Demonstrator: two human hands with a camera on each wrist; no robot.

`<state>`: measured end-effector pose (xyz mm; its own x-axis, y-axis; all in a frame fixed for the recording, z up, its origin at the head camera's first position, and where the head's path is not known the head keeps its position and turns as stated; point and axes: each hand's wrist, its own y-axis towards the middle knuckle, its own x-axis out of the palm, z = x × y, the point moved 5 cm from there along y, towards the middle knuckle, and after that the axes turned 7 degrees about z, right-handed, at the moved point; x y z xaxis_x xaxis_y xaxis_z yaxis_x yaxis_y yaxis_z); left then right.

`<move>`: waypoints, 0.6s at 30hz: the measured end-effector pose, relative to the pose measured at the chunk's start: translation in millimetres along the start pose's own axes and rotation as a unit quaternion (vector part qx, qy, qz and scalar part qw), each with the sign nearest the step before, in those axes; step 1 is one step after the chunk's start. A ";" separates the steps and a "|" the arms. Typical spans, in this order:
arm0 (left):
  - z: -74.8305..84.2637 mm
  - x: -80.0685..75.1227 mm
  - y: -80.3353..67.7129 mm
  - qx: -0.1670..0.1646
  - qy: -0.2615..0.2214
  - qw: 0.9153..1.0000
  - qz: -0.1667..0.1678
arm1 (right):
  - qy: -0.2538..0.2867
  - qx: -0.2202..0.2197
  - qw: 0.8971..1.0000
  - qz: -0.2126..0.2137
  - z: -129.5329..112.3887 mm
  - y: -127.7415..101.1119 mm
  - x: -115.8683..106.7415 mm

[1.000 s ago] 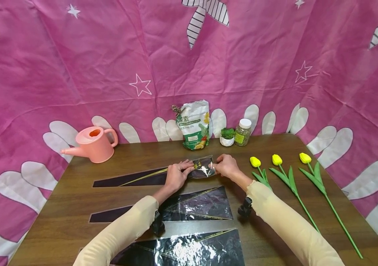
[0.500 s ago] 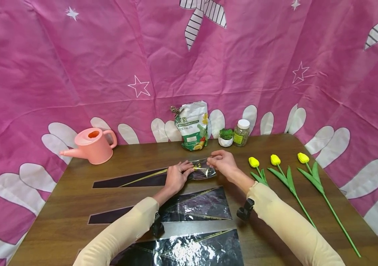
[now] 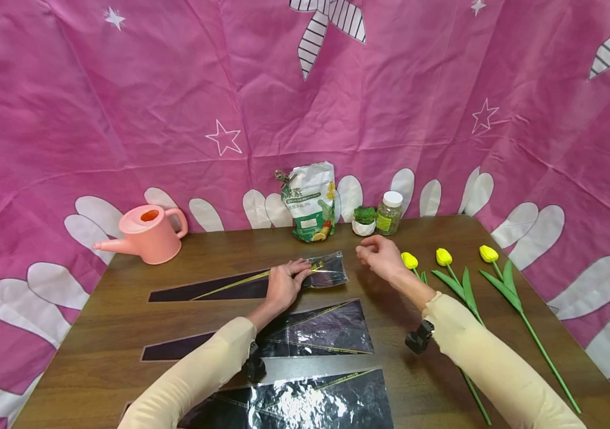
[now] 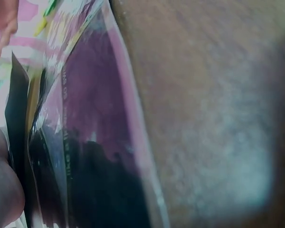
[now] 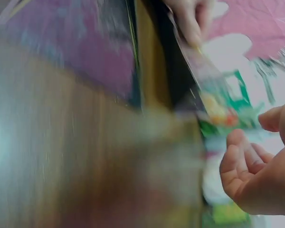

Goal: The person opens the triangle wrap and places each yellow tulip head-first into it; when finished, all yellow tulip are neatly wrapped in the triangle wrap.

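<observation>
Wrapper: the farthest cellophane sleeve [image 3: 262, 281], dark with a gold stripe, lies flat on the worktop [image 3: 96, 345], its wide mouth toward the middle and its narrow tail running off to my left.
Left grip: my left hand [image 3: 282, 285] rests on the sleeve just short of the mouth, fingertips curled down and nipping the gold-striped edge; the wrist view shows only film and a bit of thumb, so I cannot tell how firm that nip is.
Right grip: my right hand [image 3: 382, 255] hangs in the air, fingers loosely curled, holding nothing, just right of the mouth and clear of it.
Sleeve to grip: the mouth lies between my two hands, touching the left one only.
Nearest flower: the first yellow tulip [image 3: 411, 260] has its bloom just beside my right hand; the second tulip [image 3: 444, 257] and third tulip [image 3: 489, 254] lie farther right.
Risk, film: the film is slick and light, so with only one hand on it I judge the mouth may fall closed or the sleeve skate along the worktop.
Risk, flower: my right hand or sleeve cuff could knock the bloom, or drag the stems askew.
Risk, spares: my left forearm crosses the middle sleeve [image 3: 316, 330]; a sweep could shift it or the near sleeve [image 3: 294, 405].
Beyond: watering can [image 3: 146, 233], soil bag [image 3: 311, 201], small potted plant [image 3: 365, 220], jar [image 3: 390, 213] by the pink backdrop [image 3: 176, 89].
</observation>
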<state>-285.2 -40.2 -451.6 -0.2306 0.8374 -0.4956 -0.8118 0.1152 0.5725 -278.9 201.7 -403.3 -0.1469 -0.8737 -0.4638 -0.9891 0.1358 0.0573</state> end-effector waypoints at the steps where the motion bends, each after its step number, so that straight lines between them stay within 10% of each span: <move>1: 0.0 -0.4 0.1 -0.002 0.001 1.000 -0.001 | -0.024 -0.011 1.000 0.002 1.2 -1.0 -11.6; 8: -0.4 -3.4 0.7 -0.002 0.018 1.000 -0.007 | -0.165 -0.022 0.985 -0.053 25.7 -23.6 -87.1; 18: 0.9 -2.7 -0.8 0.011 0.030 0.999 -0.007 | -0.168 0.070 0.975 -0.130 63.4 -63.0 -118.3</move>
<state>-283.4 -42.0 -450.1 -0.2514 0.8026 -0.5410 -0.8036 0.1385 0.5788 -198.4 326.1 -408.1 0.1436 -0.6876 -0.7117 -0.9774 0.0142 -0.2109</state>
